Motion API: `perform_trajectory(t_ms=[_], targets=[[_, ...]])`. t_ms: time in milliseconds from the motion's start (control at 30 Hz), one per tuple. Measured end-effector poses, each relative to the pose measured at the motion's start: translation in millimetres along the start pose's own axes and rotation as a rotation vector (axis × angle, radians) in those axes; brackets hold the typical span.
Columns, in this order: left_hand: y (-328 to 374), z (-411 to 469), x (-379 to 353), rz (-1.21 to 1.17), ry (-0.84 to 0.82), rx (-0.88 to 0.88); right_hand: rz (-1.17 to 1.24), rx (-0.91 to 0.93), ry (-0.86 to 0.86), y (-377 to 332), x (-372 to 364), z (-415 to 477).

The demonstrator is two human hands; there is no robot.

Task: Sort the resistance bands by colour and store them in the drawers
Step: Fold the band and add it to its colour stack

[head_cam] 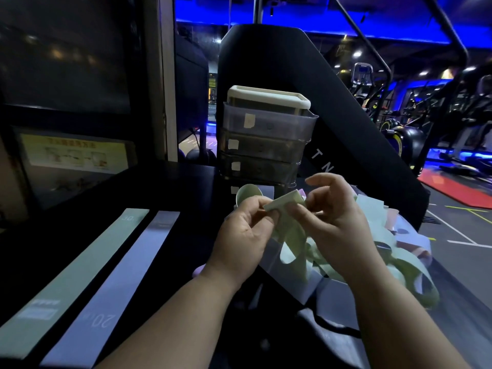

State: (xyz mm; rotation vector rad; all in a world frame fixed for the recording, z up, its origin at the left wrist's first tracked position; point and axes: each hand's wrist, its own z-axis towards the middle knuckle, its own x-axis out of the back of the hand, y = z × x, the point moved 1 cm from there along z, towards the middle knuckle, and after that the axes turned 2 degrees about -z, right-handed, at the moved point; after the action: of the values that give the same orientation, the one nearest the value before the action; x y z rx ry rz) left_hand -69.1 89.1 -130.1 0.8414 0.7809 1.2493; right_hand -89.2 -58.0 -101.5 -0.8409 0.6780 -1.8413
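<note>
A dim gym under blue strip lighting, with a dark worktop [165, 198] in front. At far left a green band [72, 265] lies flat and straight, and just beside it, not touching, a lilac band [111, 291] lies parallel: two colour rows begun.

Behind the centre stand the drawers [263, 145], a stacked translucent unit with a small pale label on each front (too small to read). They look shut, though the lowest is mostly hidden behind the hands.

The left hand [245, 235] pinches one end of a folded band [285, 202], pale green, held in the air in front of the lowest drawer. The right hand [338, 219] pinches the same fold from the other side with thumb and curled fingers. Below the fold the band hangs in loose loops that run down into the pile [394, 235] of green, pink and lilac bands at right. Exercise machines [399, 115] fill the far right.

Risks, as I judge them: the rubber is springy, so easing either pinch would probably let the fold spring open. The hanging loops seem tangled with the pile, so a lift could drag other bands along or off the worktop edge. With both hands busy and the drawers seemingly shut, one hand must let go to open one. The blue light flattens pale colours, so green could be misfiled.
</note>
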Motion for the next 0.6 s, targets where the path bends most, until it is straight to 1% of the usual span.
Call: perform_trajectory(t_ms=[67,133,233,300,333,400,433,500,600], targets=[[-0.1,0.7,-0.2,-0.032,-0.003,-0.029,-0.08,0.034,-0.014,-0.2,3.5,1.8],[-0.1,0.6,1.0,-0.049,0.004,-0.053,-0.147,0.073,-0.095,-2.7,6.9,1.7],[2.0,0.4,3.2,-0.118,0.052,-0.075,-0.085,0.064,-0.274,-4.4,9.5,-0.2],[4.6,-1.1,3.3,-0.146,0.102,-0.091,-0.07,0.063,-0.311,-5.3,8.5,-2.0],[4.8,-0.8,3.2,-0.144,0.125,-0.108,-0.073,0.082,-0.291,-5.8,7.5,-2.6],[5.4,-0.2,2.6,-0.146,0.149,-0.125,-0.101,0.138,-0.199,-6.2,5.6,-2.4],[4.1,0.1,2.6,-0.152,0.136,-0.126,-0.105,0.149,-0.154,-6.3,4.7,-2.1],[2.6,-0.7,1.3,-0.162,0.065,-0.084,-0.013,0.137,-0.096,-7.3,3.6,-2.1],[-2.9,-2.9,-4.9,-0.148,-0.103,0.011,0.157,0.09,-0.008,-9.6,5.4,-1.1]])
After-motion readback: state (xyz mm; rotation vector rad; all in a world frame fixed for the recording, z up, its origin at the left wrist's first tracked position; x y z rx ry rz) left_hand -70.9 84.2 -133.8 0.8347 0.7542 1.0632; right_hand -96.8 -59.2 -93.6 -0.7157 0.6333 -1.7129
